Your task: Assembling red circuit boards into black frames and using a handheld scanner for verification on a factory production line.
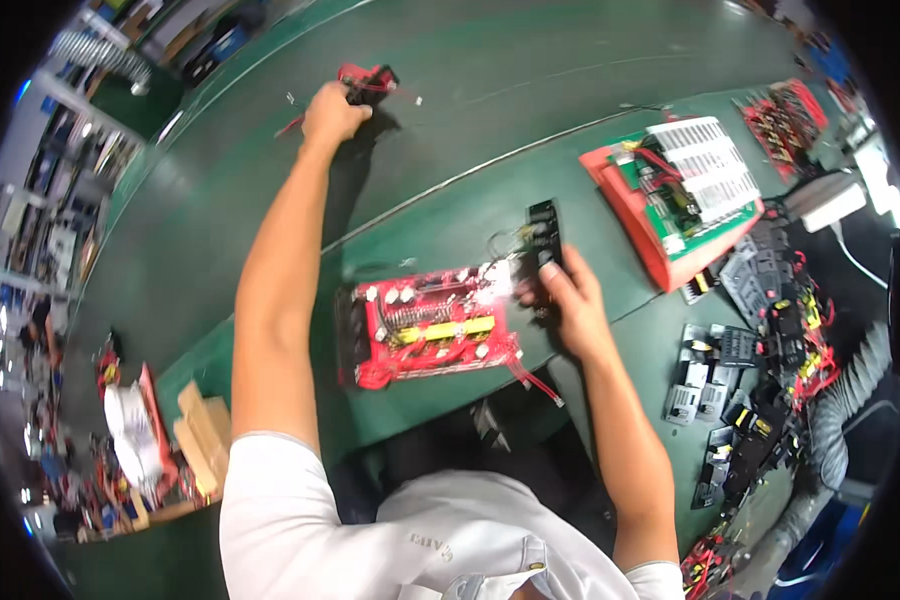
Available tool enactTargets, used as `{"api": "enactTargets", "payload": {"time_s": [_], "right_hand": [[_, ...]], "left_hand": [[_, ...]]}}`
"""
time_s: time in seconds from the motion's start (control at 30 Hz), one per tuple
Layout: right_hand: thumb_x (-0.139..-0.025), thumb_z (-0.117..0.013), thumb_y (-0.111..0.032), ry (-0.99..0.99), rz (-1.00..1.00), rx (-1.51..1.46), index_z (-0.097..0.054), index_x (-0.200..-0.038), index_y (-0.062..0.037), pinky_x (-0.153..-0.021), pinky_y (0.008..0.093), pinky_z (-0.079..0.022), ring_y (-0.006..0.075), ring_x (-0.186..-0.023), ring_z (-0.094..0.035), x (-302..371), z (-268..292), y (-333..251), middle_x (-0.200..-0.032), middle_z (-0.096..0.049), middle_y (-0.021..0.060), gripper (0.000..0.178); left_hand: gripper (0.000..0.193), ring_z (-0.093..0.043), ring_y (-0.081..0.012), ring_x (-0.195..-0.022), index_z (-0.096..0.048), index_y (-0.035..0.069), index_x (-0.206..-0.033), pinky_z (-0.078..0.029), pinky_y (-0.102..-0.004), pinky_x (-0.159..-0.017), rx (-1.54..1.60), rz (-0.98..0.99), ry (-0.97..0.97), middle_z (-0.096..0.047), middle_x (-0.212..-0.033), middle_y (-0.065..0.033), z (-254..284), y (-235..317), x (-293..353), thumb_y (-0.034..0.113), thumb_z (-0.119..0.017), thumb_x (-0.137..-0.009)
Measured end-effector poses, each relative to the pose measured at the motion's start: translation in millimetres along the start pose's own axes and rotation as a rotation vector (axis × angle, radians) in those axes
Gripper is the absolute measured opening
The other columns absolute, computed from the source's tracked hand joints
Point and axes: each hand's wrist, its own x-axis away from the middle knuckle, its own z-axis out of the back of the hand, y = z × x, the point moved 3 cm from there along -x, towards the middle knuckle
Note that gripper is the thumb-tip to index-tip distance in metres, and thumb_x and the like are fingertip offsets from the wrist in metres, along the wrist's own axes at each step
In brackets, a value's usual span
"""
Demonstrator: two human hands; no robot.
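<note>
My left arm reaches far out over the green table, and my left hand (335, 117) is closed on a black part with red wires (372, 84). Closer to me, my right hand (576, 305) grips a narrow black panel (543, 232), thumb on its face and fingers partly hidden beneath. Thin wires run from the panel's left side. Just left of that hand lies a red circuit board (430, 335) with white connectors, a yellow component across its middle and red wires trailing at its lower right corner. The board looks slightly blurred.
A red tray (625, 222) with a green circuit board and white labelled sheet (705, 165) stands at right. Several black parts (720, 370) lie along the right side, near a grey flexible hose (840, 420). Cardboard pieces (202, 435) and a white roll (133, 440) are at lower left.
</note>
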Motion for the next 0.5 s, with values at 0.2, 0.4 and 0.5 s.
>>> {"api": "enactTargets", "payload": {"time_s": [0.2,0.4,0.5], "right_hand": [[-0.098,-0.056,-0.019,0.000,0.038,-0.083,-0.052,-0.121,0.0005,-0.068,0.0266,-0.054,0.0157,-0.080,-0.066,-7.1,10.0,2.7,-0.095,-0.065,0.0093,0.031],[-0.098,-0.056,-0.020,0.012,-0.003,-0.155,-0.054,-0.113,0.0004,-0.066,0.0258,-0.054,0.0175,-0.079,-0.067,-4.6,6.4,-0.9,-0.095,-0.064,0.0099,0.025],[-0.097,-0.058,-0.020,0.016,0.011,-0.199,-0.054,-0.113,0.0000,-0.065,0.0264,-0.055,0.0197,-0.080,-0.068,-1.5,5.5,-2.7,-0.094,-0.064,0.0105,0.025]], "left_hand": [[0.046,-0.055,-0.0280,-0.120,-0.065,-0.001,-0.112,-0.047,-0.0343,-0.095,0.059,-0.357,0.338,-0.053,-0.136,-0.0119,114.7,-68.9,194.4,0.015,-0.078,-0.071],[0.035,-0.051,-0.0336,-0.124,-0.064,-0.003,-0.101,-0.044,-0.0409,-0.102,-0.010,-0.226,0.355,-0.051,-0.139,-0.0130,132.7,-93.9,373.0,-0.001,-0.076,-0.068],[0.037,-0.043,-0.0358,-0.130,-0.065,0.002,-0.102,-0.039,-0.0435,-0.105,-0.119,-0.251,0.297,-0.051,-0.139,-0.0108,113.6,-105.4,410.4,0.001,-0.076,-0.066]]}}
